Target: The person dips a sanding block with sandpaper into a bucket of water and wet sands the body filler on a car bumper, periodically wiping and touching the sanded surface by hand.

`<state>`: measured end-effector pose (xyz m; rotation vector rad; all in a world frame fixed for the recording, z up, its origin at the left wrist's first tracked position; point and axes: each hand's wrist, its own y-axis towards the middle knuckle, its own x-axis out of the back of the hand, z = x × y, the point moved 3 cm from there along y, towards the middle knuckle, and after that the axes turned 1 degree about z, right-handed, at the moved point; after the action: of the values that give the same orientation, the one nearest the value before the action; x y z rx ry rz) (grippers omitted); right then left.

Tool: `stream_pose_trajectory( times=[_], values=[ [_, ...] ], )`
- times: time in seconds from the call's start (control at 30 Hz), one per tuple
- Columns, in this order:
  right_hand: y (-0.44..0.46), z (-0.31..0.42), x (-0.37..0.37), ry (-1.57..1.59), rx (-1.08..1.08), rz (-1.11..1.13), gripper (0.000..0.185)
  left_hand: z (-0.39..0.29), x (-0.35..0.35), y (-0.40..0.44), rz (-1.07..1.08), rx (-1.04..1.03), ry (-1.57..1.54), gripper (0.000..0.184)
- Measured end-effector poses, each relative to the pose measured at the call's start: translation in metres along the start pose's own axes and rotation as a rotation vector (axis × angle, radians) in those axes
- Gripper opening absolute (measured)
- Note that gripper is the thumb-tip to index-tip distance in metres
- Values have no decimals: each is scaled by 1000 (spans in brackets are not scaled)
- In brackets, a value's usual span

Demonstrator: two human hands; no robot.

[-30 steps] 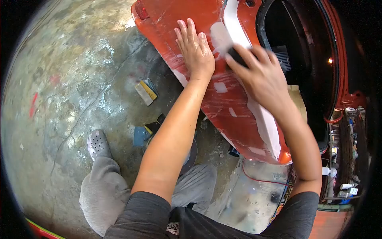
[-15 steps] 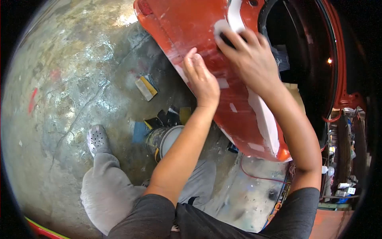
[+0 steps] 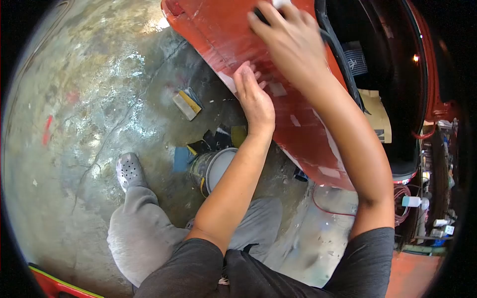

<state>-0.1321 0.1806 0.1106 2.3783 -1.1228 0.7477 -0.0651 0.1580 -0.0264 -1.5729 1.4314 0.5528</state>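
Right hand (image 3: 294,42): fingers grasping dark block (image 3: 261,16), red panel (image 3: 226,30) beneath them. Left hand (image 3: 257,102): fingers released, loosely bent beside panel edge; contact I cannot confirm. Pale patches (image 3: 278,89) remain right of left fingers; I judge surface partway worked.

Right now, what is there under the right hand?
Part of a black block-like tool shows against the red car panel; the right hand covers the rest and the panel surface directly beneath.
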Motion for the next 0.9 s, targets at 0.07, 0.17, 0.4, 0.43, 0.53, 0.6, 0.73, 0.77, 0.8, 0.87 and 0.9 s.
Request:
stream_pose_trajectory(
  times=[0.07,0.17,0.4,0.43,0.53,0.6,0.73,0.77,0.8,0.87,0.9],
  values=[
    [40,18,10,90,-228,107,29,-9,-7,-1,58,85,-184,57],
    [17,57,32,270,-350,-113,41,-53,-1,8,297,98,-464,66],
    [-63,117,17,991,-545,-72,63,-32,54,37,254,224,-31,59],
    [-72,125,20,1116,-575,-113,70,-36,56,34,141,195,105,62],
    [-101,148,28,1416,-874,-387,67,-27,59,37,147,30,364,64],
    [-147,178,26,1446,-1222,-383,46,-21,54,47,140,-90,369,57],
    [-274,336,-47,1824,-1686,675,13,-50,15,69,145,-266,471,68],
    [-290,373,-56,2005,-1735,932,14,-54,4,76,134,-304,442,65],
    [-330,434,-93,1839,-1509,819,17,-58,-7,83,126,-341,442,65],
    [-355,476,-112,1786,-1538,799,22,-61,-24,95,136,-435,440,65],
    [-339,457,-94,1905,-1794,874,25,-61,-31,95,104,-511,493,63]
  ],
)
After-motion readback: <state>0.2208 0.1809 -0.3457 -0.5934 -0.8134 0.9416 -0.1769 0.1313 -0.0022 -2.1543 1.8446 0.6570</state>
